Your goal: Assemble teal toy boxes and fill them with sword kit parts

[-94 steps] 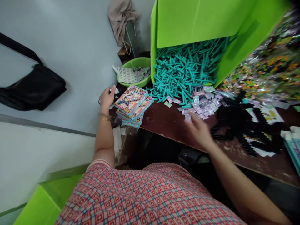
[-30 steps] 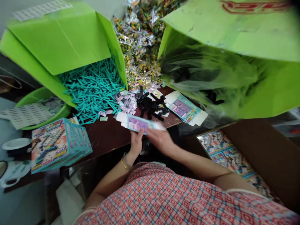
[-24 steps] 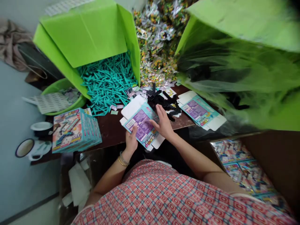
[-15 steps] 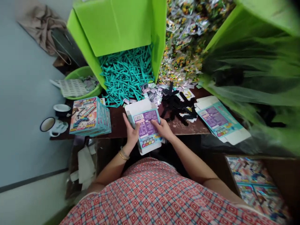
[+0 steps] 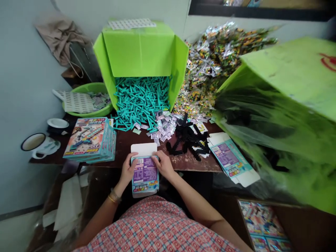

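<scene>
Between my hands is a small cardboard box [image 5: 145, 175], teal with a purple printed panel, its white end flap standing open at the far end. My left hand [image 5: 127, 172] grips its left edge near the flap, thumb on the printed face. At the right edge, my right hand [image 5: 164, 164] holds it the same way. The box is over the table's front edge, close to my body. Just beyond it lie small silvery-lilac packets [image 5: 165, 127] and a heap of black studded plastic pieces [image 5: 187, 140].
A green bin [image 5: 141, 52] spills teal sticks [image 5: 141, 99]. Finished-looking boxes [image 5: 86, 140] are stacked left, near an enamel mug [image 5: 42, 145] and a green basin [image 5: 99, 111]. Flattened boxes [image 5: 231, 157] lie right, below bagged colourful pieces [image 5: 202, 77]. A carton [image 5: 243, 218] holds more boxes.
My view has tilted up and shifted. The box has turned straighter, and both hands have slid toward its flap end, gripping the two sides there.
</scene>
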`<state>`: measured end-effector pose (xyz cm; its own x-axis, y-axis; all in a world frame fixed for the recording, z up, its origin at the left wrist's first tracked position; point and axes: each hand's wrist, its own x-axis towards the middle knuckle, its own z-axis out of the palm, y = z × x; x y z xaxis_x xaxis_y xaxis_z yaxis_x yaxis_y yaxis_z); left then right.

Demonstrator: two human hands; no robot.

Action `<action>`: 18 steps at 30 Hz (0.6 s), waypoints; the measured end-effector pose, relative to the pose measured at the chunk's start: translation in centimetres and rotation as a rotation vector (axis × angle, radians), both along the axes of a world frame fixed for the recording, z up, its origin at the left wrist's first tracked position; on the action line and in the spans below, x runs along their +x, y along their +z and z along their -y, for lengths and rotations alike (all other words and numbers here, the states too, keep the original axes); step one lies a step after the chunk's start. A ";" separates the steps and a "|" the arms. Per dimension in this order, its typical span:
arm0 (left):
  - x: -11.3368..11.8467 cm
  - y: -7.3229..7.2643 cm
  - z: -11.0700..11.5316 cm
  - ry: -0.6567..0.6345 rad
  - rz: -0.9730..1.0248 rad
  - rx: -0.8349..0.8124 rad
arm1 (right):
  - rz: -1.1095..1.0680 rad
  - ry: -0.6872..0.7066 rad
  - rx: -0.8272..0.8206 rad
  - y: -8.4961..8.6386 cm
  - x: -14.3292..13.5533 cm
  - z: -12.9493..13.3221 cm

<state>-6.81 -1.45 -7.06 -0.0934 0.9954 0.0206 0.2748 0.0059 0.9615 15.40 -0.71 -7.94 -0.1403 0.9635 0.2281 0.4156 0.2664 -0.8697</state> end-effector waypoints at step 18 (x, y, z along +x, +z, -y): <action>0.9 1.5 -2.0 -0.041 0.769 -0.365 | -0.036 0.446 -0.068 3.6 -0.3 -3.5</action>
<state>-5.91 0.50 -5.60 0.0859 0.9302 -0.3569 -0.4471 0.3562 0.8205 15.12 2.82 -4.32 -0.5381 0.8238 0.1782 0.2429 0.3539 -0.9032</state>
